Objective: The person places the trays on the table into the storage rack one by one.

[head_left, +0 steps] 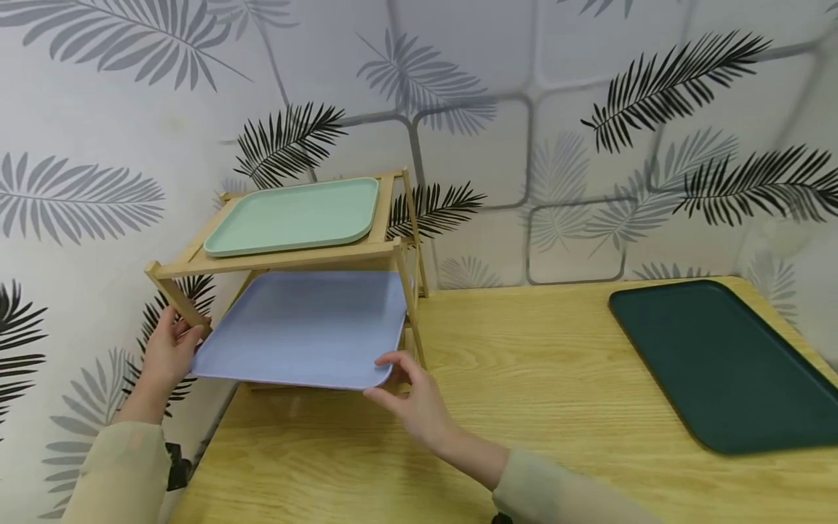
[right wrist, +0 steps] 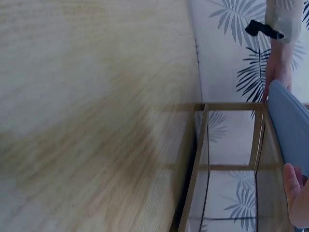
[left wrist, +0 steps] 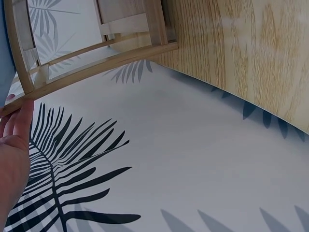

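Observation:
A lavender-blue tray lies on the middle level of a wooden rack, its front edge sticking out toward me. My right hand pinches the tray's front right corner, thumb below and fingers above the rim. At the rack's front left leg, my left hand grips the wood, right beside the tray's left corner. From the left wrist, the fingers wrap the wooden post. The right wrist view shows the tray edge-on above the rack's lower frame. A mint-green tray sits on the top shelf.
A dark green tray lies on the right side of the wood-grain table. Behind the rack stands a wall with leaf patterns; the wall also runs close along the table's left edge.

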Motion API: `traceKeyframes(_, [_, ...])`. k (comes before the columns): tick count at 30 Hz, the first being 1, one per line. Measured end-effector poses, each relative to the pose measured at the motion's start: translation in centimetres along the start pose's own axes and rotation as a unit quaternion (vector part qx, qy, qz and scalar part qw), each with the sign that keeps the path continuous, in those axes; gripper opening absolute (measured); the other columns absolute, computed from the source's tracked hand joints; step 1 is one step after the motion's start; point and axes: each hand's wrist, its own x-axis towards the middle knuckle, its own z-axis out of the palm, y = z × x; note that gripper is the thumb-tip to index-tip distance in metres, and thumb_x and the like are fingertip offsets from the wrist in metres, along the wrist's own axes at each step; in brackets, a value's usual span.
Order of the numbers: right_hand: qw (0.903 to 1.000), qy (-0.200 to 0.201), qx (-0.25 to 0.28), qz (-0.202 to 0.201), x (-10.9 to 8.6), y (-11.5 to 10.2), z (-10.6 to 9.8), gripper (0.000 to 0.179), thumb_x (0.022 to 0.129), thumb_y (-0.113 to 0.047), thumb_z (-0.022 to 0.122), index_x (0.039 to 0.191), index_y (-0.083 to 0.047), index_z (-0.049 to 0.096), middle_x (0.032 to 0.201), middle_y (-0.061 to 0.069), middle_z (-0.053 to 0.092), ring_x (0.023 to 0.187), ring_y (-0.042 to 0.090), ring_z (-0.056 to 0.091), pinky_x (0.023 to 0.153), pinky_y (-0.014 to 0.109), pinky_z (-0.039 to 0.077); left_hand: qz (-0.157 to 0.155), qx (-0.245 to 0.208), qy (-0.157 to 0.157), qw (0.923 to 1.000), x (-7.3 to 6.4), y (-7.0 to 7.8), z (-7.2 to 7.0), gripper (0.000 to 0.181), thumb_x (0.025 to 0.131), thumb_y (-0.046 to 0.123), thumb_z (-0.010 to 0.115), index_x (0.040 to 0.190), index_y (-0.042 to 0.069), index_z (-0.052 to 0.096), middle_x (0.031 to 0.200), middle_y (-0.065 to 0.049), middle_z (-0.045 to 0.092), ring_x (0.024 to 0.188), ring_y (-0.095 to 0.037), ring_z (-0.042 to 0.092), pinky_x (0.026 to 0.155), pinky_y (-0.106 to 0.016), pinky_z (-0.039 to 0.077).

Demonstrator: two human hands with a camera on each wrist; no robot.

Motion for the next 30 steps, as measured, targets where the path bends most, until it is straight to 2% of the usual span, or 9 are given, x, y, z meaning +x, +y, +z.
traceKeyframes(4, [0.9994,0.029,-0.006,-0.015,1.2,0.6,-0.7,0.036,0.087,-0.005,0.073,0.119,-0.003,0.057,0.099,0.009,0.060,0.091,0.029,0.061,0.071,0.025,0.055,0.001,-0.026,-0.008,0.9996,0.0,0.1,0.1,0.044,0.103,0.004,0.040,0.144,-0.003,0.025,0.129,-0.036,0.050,0.118,-0.047,0.049,0.073,-0.009,0.049])
traceKeyframes(6, [0.9990,0.039,-0.014,-0.017,1.8,0.7,-1.1,0.036,0.087,-0.004,0.072,0.119,-0.003,0.057,0.097,0.011,0.062,0.088,0.029,0.062,0.067,0.024,0.053,0.001,-0.034,-0.011,0.9993,0.0,0.1,0.2,0.045,0.103,0.004,0.039,0.145,-0.003,0.023,0.130,-0.036,0.050,0.119,-0.046,0.050,0.075,-0.011,0.050])
traceKeyframes(11, [0.9964,0.060,-0.056,-0.019,3.1,0.9,-2.0,0.033,0.086,-0.009,0.074,0.116,-0.004,0.059,0.082,0.008,0.066,0.066,0.020,0.060,0.055,0.022,0.049,0.002,-0.048,-0.012,0.9987,0.2,0.1,0.2,0.045,0.103,0.002,0.039,0.144,-0.003,0.023,0.131,-0.036,0.049,0.119,-0.045,0.050,0.080,-0.018,0.052])
traceKeyframes(14, [0.9949,0.063,-0.077,-0.018,3.9,1.0,-2.3,0.032,0.087,-0.013,0.073,0.115,-0.005,0.060,0.073,0.006,0.067,0.055,0.015,0.058,0.051,0.025,0.052,-0.002,-0.055,-0.014,0.9984,0.2,0.1,0.2,0.046,0.103,0.002,0.039,0.145,-0.002,0.022,0.132,-0.036,0.048,0.120,-0.046,0.048,0.083,-0.024,0.053])
traceKeyframes(18, [0.9928,0.068,-0.099,-0.005,4.6,1.2,-2.4,0.030,0.089,-0.018,0.073,0.115,-0.008,0.061,0.065,0.002,0.066,0.049,0.013,0.058,0.046,0.027,0.052,-0.009,-0.057,-0.014,0.9983,0.2,0.0,0.2,0.046,0.103,0.003,0.038,0.146,-0.002,0.021,0.133,-0.036,0.048,0.121,-0.049,0.047,0.086,-0.030,0.053])
traceKeyframes(22, [0.9884,0.081,-0.128,0.001,5.2,1.4,-2.2,0.027,0.089,-0.023,0.073,0.111,-0.011,0.062,0.060,-0.002,0.064,0.043,0.012,0.056,0.040,0.025,0.046,-0.014,-0.056,-0.009,0.9983,0.1,-0.2,0.3,0.043,0.103,0.002,0.038,0.144,-0.002,0.023,0.133,-0.036,0.047,0.120,-0.049,0.047,0.088,-0.040,0.050])
traceKeyframes(25, [0.9825,0.096,-0.159,-0.011,5.4,1.4,-2.0,0.026,0.089,-0.027,0.073,0.107,-0.011,0.063,0.058,0.001,0.064,0.040,0.010,0.052,0.036,0.023,0.039,-0.017,-0.057,-0.006,0.9982,0.1,-0.2,0.4,0.043,0.103,0.002,0.038,0.143,-0.001,0.023,0.134,-0.037,0.046,0.120,-0.049,0.047,0.089,-0.044,0.048])
traceKeyframes(30, [0.9690,0.125,-0.210,-0.037,5.8,1.6,-1.3,0.026,0.088,-0.029,0.073,0.104,-0.010,0.064,0.054,0.002,0.062,0.036,0.005,0.047,0.034,0.021,0.025,-0.013,-0.060,-0.004,0.9981,-0.1,-0.2,0.3,0.043,0.103,0.002,0.039,0.144,-0.001,0.024,0.134,-0.037,0.046,0.120,-0.049,0.047,0.088,-0.037,0.051])
